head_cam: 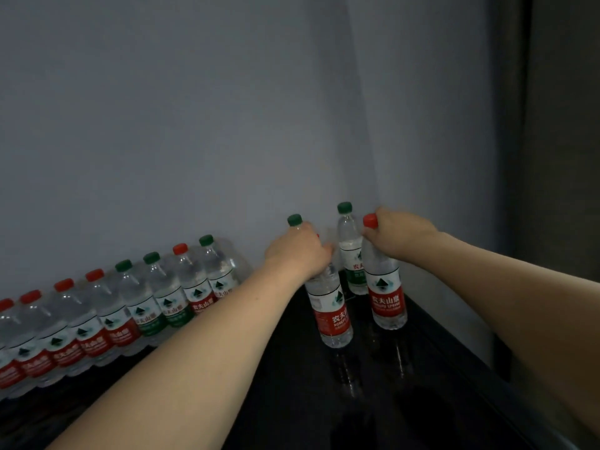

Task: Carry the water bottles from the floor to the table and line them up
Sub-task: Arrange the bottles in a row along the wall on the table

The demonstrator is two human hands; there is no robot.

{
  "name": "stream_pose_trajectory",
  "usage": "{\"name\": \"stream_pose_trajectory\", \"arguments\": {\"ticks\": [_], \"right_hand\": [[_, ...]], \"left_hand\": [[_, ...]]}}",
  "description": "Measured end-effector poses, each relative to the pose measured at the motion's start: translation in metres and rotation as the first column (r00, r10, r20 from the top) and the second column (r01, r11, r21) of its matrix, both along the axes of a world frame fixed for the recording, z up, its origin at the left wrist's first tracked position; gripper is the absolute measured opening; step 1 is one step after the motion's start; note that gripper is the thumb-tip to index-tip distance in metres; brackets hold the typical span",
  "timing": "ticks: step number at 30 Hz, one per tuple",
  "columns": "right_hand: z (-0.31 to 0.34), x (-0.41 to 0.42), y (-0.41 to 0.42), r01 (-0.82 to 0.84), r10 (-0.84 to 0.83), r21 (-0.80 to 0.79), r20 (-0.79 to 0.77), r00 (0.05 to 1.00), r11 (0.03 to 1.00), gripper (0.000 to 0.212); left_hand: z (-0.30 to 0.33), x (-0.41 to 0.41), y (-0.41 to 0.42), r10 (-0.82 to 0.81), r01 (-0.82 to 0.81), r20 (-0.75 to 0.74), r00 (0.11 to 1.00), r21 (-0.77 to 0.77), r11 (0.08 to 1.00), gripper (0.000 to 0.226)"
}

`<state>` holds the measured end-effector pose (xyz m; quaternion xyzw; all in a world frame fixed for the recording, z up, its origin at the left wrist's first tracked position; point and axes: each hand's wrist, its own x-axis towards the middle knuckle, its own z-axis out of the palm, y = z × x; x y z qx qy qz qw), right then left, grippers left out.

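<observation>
Both hands were busy: left hand (297, 251) gripped the necks of a red-label bottle (332, 315) and a green-capped one (294, 219), right hand (401, 233) held the red-capped bottle (384, 293) by its neck over the dark table (454, 378). A long bottle row (113, 316) stood left of the hands.

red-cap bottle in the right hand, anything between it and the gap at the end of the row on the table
Yes. The left hand holds bottles in that gap, between the red-cap bottle in the right hand and the row. A green-cap bottle stands behind.

red and green caps (369, 220), black table (292, 384)
</observation>
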<state>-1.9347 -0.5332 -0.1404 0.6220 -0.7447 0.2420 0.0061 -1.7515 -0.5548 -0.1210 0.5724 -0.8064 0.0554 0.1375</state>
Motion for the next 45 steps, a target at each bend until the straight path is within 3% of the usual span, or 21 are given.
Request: {"name": "stream_pose_trajectory", "arguments": {"ticks": [3,10,14,18,21,26,33,45], "right_hand": [[-0.004,-0.003,-0.009,-0.045,0.047,-0.039,0.061,0.997,0.998,0.030],[0.020,0.002,0.017,-0.128,0.133,0.062,-0.088,0.987,0.990,0.024],[0.033,0.028,0.046,-0.191,0.231,0.177,-0.246,0.941,0.966,0.020],[0.052,0.056,0.076,-0.220,0.306,0.315,-0.256,0.917,0.923,0.012],[0.072,0.075,0.095,-0.265,0.363,0.381,-0.214,0.907,0.886,0.026],[0.100,0.116,0.107,-0.370,0.464,0.356,-0.228,0.856,0.858,0.032],[0.117,0.147,0.072,-0.383,0.433,0.203,-0.364,0.825,0.901,0.038],[0.085,0.153,-0.082,-0.329,0.338,0.090,-0.373,0.864,0.940,0.033]], "left_hand": [[-0.011,-0.001,-0.011,-0.010,0.010,-0.031,0.999,-0.009,1.000,0.042],[0.001,0.027,0.005,-0.069,0.078,-0.104,0.992,0.081,0.994,0.030],[0.010,0.056,0.044,-0.173,0.173,-0.005,0.985,0.069,0.983,0.021],[0.036,0.089,0.083,-0.255,0.254,0.088,0.963,0.017,0.967,0.018],[0.062,0.122,0.104,-0.246,0.247,0.108,0.963,0.007,0.969,0.021],[0.093,0.164,0.119,-0.253,0.264,0.119,0.960,-0.085,0.961,0.021],[0.103,0.190,0.085,-0.241,0.273,0.148,0.959,-0.251,0.929,0.024],[0.050,0.176,-0.079,-0.203,0.254,0.192,0.960,-0.297,0.921,0.027]]}}
